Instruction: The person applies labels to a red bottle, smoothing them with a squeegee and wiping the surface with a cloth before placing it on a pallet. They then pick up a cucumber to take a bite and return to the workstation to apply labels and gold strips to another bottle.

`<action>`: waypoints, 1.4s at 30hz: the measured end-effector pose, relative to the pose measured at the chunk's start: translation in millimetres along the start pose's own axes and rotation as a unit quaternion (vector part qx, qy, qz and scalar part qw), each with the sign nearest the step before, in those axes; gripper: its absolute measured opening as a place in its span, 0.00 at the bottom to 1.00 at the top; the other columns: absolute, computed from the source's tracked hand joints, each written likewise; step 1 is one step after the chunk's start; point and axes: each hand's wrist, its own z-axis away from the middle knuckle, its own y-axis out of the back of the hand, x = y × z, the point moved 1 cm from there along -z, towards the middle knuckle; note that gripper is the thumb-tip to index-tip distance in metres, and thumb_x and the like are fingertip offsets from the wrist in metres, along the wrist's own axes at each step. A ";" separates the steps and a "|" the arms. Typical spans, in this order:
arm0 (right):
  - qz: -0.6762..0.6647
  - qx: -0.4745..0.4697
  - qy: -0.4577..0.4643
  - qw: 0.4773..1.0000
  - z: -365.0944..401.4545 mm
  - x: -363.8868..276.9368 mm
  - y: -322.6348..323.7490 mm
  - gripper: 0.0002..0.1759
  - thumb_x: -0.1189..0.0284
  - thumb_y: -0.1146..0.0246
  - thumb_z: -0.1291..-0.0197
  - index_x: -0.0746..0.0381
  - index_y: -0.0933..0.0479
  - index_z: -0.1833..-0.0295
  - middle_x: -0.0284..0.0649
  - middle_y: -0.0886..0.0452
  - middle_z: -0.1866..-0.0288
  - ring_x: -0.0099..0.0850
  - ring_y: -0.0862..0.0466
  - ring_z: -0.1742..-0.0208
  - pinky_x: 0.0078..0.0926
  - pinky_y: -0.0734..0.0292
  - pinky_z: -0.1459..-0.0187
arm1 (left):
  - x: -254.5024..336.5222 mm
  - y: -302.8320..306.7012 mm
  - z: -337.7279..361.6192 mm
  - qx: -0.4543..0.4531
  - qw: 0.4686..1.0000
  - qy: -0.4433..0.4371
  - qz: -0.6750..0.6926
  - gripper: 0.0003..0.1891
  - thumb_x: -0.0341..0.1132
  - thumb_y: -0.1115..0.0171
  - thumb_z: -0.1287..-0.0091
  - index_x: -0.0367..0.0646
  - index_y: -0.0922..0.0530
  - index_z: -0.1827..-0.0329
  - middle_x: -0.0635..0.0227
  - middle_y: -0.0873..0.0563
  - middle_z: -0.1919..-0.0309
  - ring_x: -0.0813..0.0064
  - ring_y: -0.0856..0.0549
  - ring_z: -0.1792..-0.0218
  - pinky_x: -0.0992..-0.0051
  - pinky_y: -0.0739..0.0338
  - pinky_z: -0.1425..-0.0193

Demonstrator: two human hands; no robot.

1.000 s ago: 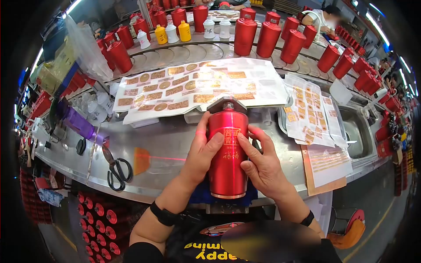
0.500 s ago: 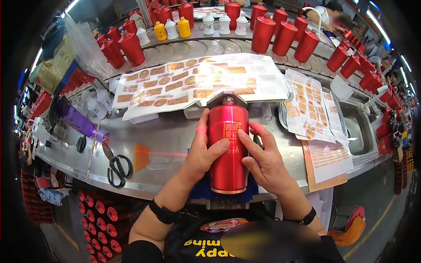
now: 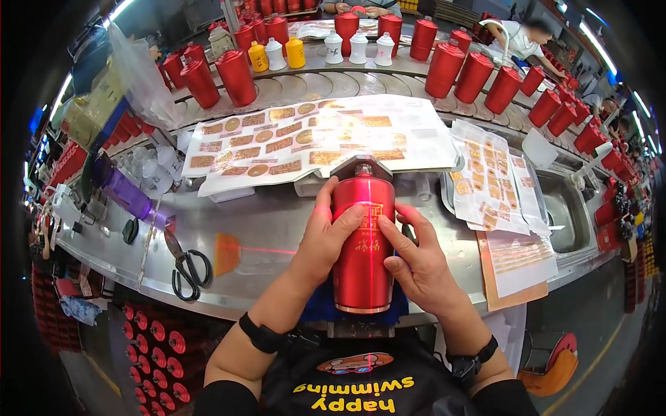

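Observation:
A red bottle [image 3: 363,270] with gold characters lies in front of me, its neck in a dark holder [image 3: 361,163] and its base toward me. My left hand [image 3: 331,234] wraps its left side, the thumb on the gold label. Against the right side rests my right hand [image 3: 418,262], with thumb and forefinger on the bottle by the characters. Red laser lines cross the bottle. Behind it is a large sheet of gold stickers [image 3: 277,143].
Scissors [image 3: 186,267], an orange scraper [image 3: 226,254] and a purple bottle [image 3: 125,191] are on the left. Sticker sheets [image 3: 489,180] and a sink [image 3: 565,208] are on the right. Red bottles [image 3: 444,69] stand on the conveyor; a co-worker [image 3: 520,40] is beyond.
My left thumb has moved up over the gold characters, and my right fingertips have shifted slightly. Bottles on the conveyor have shifted to the right in view.

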 end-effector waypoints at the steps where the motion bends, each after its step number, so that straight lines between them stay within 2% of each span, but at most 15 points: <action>1: -0.001 0.001 0.000 1.000 0.2 0.0 0.1 0.26 0.65 0.36 0.33 0.57 0.27 0.31 0.58 0.35 0.30 0.54 0.31 0.32 0.44 0.33 0.32 | 0.2 -0.5 0.4 0.002 1.000 -0.001 0.003 0.46 0.44 0.37 0.29 0.26 0.56 0.23 0.53 0.27 0.36 0.72 0.25 0.38 0.75 0.30 0.34; 11: -0.005 0.007 0.009 1.000 0.1 3.6 0.1 0.27 0.65 0.35 0.35 0.57 0.26 0.31 0.57 0.34 0.31 0.53 0.30 0.33 0.42 0.32 0.33 | -2.0 2.6 11.7 -0.031 0.999 -0.014 0.041 0.49 0.43 0.36 0.29 0.32 0.62 0.20 0.53 0.34 0.30 0.70 0.29 0.33 0.72 0.32 0.30; 18: -0.001 -0.014 0.011 1.000 1.2 6.3 1.3 0.30 0.68 0.34 0.36 0.57 0.29 0.29 0.57 0.36 0.29 0.53 0.29 0.33 0.42 0.31 0.34 | -6.2 6.3 19.7 -0.035 0.998 -0.026 -0.051 0.53 0.44 0.32 0.33 0.32 0.63 0.20 0.51 0.35 0.29 0.67 0.30 0.31 0.69 0.34 0.29; 21: -0.005 0.064 0.002 0.998 -6.4 -2.3 11.6 0.29 0.72 0.33 0.39 0.60 0.28 0.32 0.56 0.28 0.35 0.51 0.21 0.41 0.40 0.23 0.42 | -8.5 7.1 18.1 -0.032 0.995 -0.039 -0.091 0.53 0.46 0.32 0.34 0.31 0.62 0.20 0.49 0.33 0.30 0.66 0.29 0.32 0.68 0.34 0.29; 24: -0.058 0.038 -0.035 0.997 -31.5 -13.0 31.7 0.22 0.77 0.32 0.42 0.63 0.26 0.41 0.52 0.19 0.49 0.50 0.15 0.55 0.40 0.18 0.56 | -9.5 6.7 19.1 -0.022 0.989 -0.052 -0.140 0.54 0.48 0.33 0.34 0.31 0.62 0.21 0.48 0.31 0.32 0.64 0.29 0.32 0.67 0.34 0.29; 25: -0.045 -0.001 -0.024 0.999 -48.8 -20.4 36.3 0.14 0.75 0.33 0.42 0.63 0.26 0.52 0.50 0.17 0.62 0.50 0.15 0.64 0.42 0.20 0.64 | -9.7 5.6 19.4 -0.017 0.987 -0.060 -0.151 0.54 0.49 0.33 0.34 0.31 0.62 0.21 0.47 0.31 0.32 0.64 0.29 0.32 0.67 0.34 0.29; 28: 0.012 -0.175 0.015 0.984 -90.5 -6.7 33.5 0.15 0.71 0.32 0.42 0.65 0.25 0.51 0.51 0.18 0.64 0.47 0.16 0.64 0.36 0.22 0.63 | -12.5 7.4 17.2 -0.020 0.983 -0.069 -0.168 0.54 0.50 0.33 0.35 0.31 0.62 0.21 0.46 0.32 0.31 0.62 0.29 0.31 0.66 0.35 0.28; 30: 0.056 -0.039 0.079 0.995 -109.3 -0.5 27.1 0.10 0.70 0.34 0.44 0.62 0.26 0.62 0.47 0.19 0.65 0.48 0.17 0.63 0.43 0.23 0.62 | -9.2 7.5 21.6 -0.027 0.984 -0.064 -0.166 0.56 0.51 0.33 0.35 0.31 0.63 0.21 0.45 0.34 0.29 0.60 0.31 0.29 0.65 0.37 0.27; 32: 0.260 -0.019 0.205 0.943 -98.4 -7.1 31.9 0.13 0.70 0.30 0.48 0.56 0.20 0.56 0.41 0.21 0.66 0.40 0.18 0.64 0.34 0.26 0.62 | -0.2 4.1 35.3 -0.038 0.986 -0.052 -0.155 0.57 0.53 0.32 0.36 0.30 0.64 0.21 0.43 0.38 0.27 0.57 0.34 0.27 0.63 0.39 0.25; 34: 0.183 -0.080 0.235 0.951 -62.7 -32.1 26.4 0.14 0.68 0.27 0.51 0.51 0.19 0.57 0.32 0.23 0.67 0.32 0.19 0.63 0.33 0.29 0.57 | -5.1 16.4 51.5 -0.076 0.967 -0.089 -0.226 0.60 0.57 0.31 0.38 0.30 0.64 0.21 0.41 0.43 0.25 0.53 0.38 0.25 0.61 0.43 0.24; 36: -0.020 -0.188 0.200 0.961 -57.0 -41.5 26.0 0.09 0.67 0.32 0.48 0.56 0.22 0.63 0.39 0.22 0.68 0.39 0.17 0.62 0.40 0.25 0.60 | -10.1 19.5 62.3 -0.093 0.950 -0.101 -0.282 0.62 0.60 0.31 0.39 0.29 0.65 0.21 0.39 0.47 0.24 0.49 0.41 0.24 0.60 0.46 0.22; 38: -0.012 -0.206 0.072 0.976 -80.3 -14.7 21.3 0.10 0.67 0.33 0.45 0.60 0.20 0.61 0.46 0.19 0.69 0.46 0.16 0.64 0.45 0.22 0.63 | -7.2 17.1 71.2 -0.091 0.935 -0.094 -0.328 0.64 0.62 0.31 0.41 0.28 0.65 0.22 0.37 0.49 0.24 0.46 0.44 0.23 0.59 0.48 0.22; 39: -0.014 -0.092 0.041 0.995 -91.7 -0.4 14.1 0.10 0.68 0.33 0.46 0.63 0.21 0.61 0.51 0.19 0.70 0.51 0.17 0.67 0.47 0.22 0.64 | -4.8 15.1 74.3 -0.081 0.937 -0.069 -0.332 0.65 0.64 0.32 0.42 0.27 0.65 0.22 0.35 0.49 0.24 0.43 0.44 0.23 0.59 0.47 0.22; 40: 0.079 0.007 0.049 0.996 -106.7 2.1 19.8 0.11 0.69 0.32 0.47 0.62 0.21 0.61 0.50 0.18 0.66 0.49 0.16 0.65 0.45 0.21 0.63 | -5.3 14.0 76.4 -0.076 0.939 -0.069 -0.327 0.65 0.64 0.33 0.42 0.27 0.65 0.22 0.35 0.49 0.24 0.43 0.45 0.23 0.59 0.47 0.22; 42: 0.184 0.032 0.102 0.977 -105.8 -0.5 32.5 0.09 0.71 0.32 0.46 0.62 0.20 0.60 0.48 0.18 0.63 0.48 0.16 0.62 0.43 0.21 0.62 | -8.1 14.6 79.3 -0.067 0.944 -0.067 -0.317 0.65 0.65 0.33 0.41 0.27 0.65 0.22 0.34 0.48 0.25 0.43 0.45 0.23 0.59 0.47 0.22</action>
